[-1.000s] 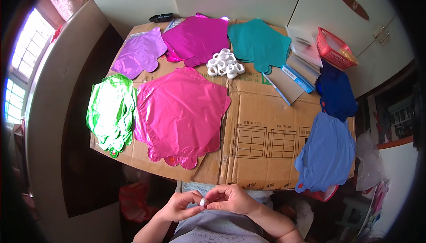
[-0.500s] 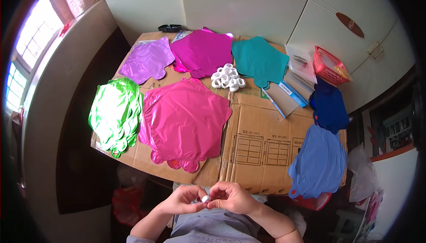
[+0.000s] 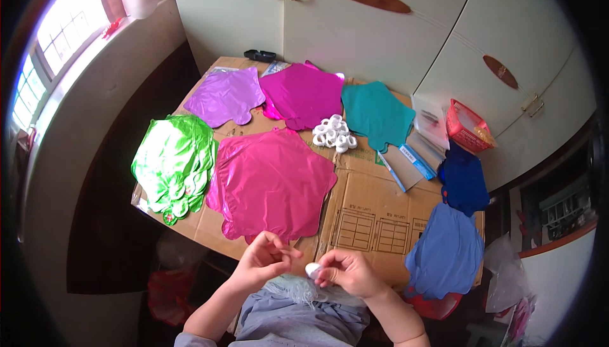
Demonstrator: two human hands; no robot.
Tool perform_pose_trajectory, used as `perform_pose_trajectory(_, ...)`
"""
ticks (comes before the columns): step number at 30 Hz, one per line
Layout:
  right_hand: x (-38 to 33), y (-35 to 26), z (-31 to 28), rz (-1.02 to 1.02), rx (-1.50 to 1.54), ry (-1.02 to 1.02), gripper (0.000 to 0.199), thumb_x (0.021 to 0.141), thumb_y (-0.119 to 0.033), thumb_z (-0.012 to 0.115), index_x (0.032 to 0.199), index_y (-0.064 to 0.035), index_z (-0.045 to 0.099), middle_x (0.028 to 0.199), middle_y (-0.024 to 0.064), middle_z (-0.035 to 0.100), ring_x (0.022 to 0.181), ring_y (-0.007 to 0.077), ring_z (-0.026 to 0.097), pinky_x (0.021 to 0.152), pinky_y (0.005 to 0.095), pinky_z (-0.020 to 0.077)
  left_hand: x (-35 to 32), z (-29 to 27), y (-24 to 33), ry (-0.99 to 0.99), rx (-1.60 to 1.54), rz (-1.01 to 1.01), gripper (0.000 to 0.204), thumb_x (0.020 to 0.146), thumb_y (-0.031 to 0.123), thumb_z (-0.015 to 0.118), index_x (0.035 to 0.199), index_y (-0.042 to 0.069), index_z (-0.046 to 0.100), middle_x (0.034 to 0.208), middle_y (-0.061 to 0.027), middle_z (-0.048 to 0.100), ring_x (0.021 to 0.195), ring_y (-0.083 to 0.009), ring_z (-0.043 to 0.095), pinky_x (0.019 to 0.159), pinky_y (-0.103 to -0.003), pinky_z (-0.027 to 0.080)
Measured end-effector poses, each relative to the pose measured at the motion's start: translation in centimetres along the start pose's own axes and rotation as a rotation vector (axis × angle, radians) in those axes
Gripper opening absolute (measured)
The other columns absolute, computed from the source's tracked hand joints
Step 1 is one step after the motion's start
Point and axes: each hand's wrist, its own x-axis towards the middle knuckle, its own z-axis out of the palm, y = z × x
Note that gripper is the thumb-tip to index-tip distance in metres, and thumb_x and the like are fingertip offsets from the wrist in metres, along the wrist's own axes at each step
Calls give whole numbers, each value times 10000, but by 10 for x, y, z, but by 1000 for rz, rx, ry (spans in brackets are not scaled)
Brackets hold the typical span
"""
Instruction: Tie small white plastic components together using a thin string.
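Observation:
My right hand (image 3: 351, 273) pinches a small white ribbon roll (image 3: 313, 270) between thumb and fingers, just off the table's near edge. To its left, a short gap away, my left hand (image 3: 265, 260) has its fingers bent and apart, with nothing visible in them. A stack of flat pink foil balloons (image 3: 273, 185) lies just beyond my left hand, which covers part of its near edge. Farther back is a pile of similar white ribbon rolls (image 3: 335, 133).
Cardboard (image 3: 358, 185) covers the table. Around it lie green foil balloons (image 3: 174, 163), lilac (image 3: 225, 96), magenta (image 3: 303, 93), teal (image 3: 379, 115), dark blue (image 3: 465, 179) and light blue (image 3: 446, 252) stacks. A blue-and-white box (image 3: 417, 162) and a red basket (image 3: 468, 125) stand at the right.
My hands have come apart and moved a little farther up the picture. The white roll stays in my right hand; my left hand has let go of it. The view has shifted slightly.

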Motion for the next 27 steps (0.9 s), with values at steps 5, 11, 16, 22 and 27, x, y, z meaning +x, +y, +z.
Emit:
perform_pose_trajectory(5,73,-49,-53,-144,-264,214,69,862,-51,592,868,13,569,791,85,631,661,116,606,599,231,512,-5,0,11,159,59,183,207,802,-31,594,942,43,462,1027,-142,587,958,-178,561,867,-315,428)
perform_pose_trajectory(11,170,-104,-113,-79,-640,396,105,822,-86,648,818,9,603,728,49,630,610,85,597,533,208,503,-19,-6,8,268,44,202,171,785,-56,570,912,21,486,891,-125,601,852,-178,587,773,-284,448)
perform_pose_trajectory(16,215,-114,-125,-84,-1168,571,101,706,-130,711,705,-46,655,696,112,661,624,166,645,562,305,521,-30,-18,8,286,26,197,199,784,-94,537,939,14,474,903,-118,597,884,-182,594,813,-305,464)
perform_pose_trajectory(22,230,-99,-117,-142,-1604,712,61,685,-150,665,719,-104,687,746,126,660,702,296,644,650,388,526,-31,-21,8,339,1,176,197,784,-119,500,932,8,473,891,-121,595,860,-180,590,811,-311,464)
perform_pose_trajectory(27,227,-88,-114,-272,-1812,720,151,749,-172,575,723,-62,676,778,130,651,718,319,641,651,411,522,-28,-20,5,318,-8,181,186,785,-118,493,920,9,481,881,-114,590,839,-175,588,804,-308,459)
